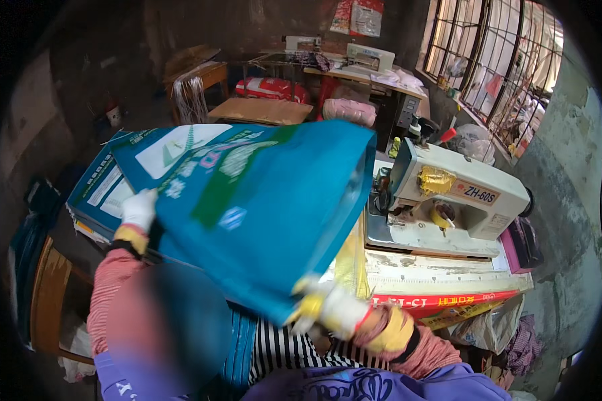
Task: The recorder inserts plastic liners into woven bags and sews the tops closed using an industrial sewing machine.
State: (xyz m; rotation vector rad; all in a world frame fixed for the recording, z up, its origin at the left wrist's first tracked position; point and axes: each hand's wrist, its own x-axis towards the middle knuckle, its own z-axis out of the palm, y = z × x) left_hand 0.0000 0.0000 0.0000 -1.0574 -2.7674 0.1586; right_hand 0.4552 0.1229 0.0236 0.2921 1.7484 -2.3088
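A large teal woven sack [267, 200] with green and white printing stretches in front of me, its open end to the right beside the sewing machine. My left hand [139, 210], in a white glove, is closed on the sack's near left edge. At the sack's near right corner, by its mouth, my right hand [328, 306] grips the edge in a white and yellow glove. Under the sack's left end lies a stack of similar teal sacks [90, 190]. A blurred teal and pink shape at the lower left cannot be made out.
A white sewing machine [475, 190] stands right of the sack on a worn table [415, 271] with a red printed strip along its front. A wooden chair [50, 294] is at the left. Farther back are another sewing table [354, 75] and a barred window [495, 60].
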